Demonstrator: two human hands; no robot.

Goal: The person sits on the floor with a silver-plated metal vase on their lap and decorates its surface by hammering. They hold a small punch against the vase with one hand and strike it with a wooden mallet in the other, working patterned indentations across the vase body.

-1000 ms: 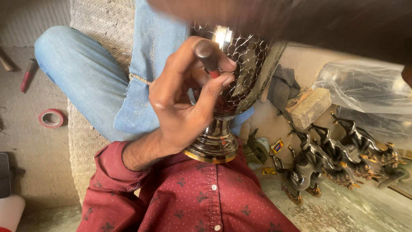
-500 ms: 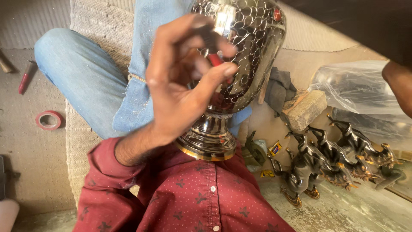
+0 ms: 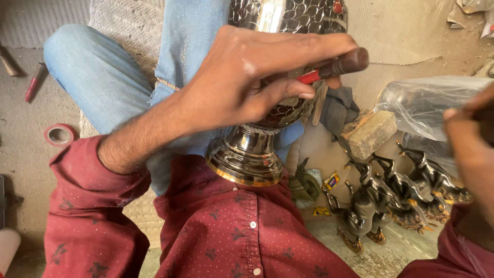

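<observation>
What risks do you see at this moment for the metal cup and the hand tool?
The left hand presses a wooden-handled tool on the shiny metal cup; a slip might scratch it. The cup leans on the lap with the right hand apart, so it may roll toward the dark horse figurines.

Goblet (image 3: 267,128) on lap, figurines (image 3: 396,195) right, tape roll (image 3: 60,135) left
</observation>
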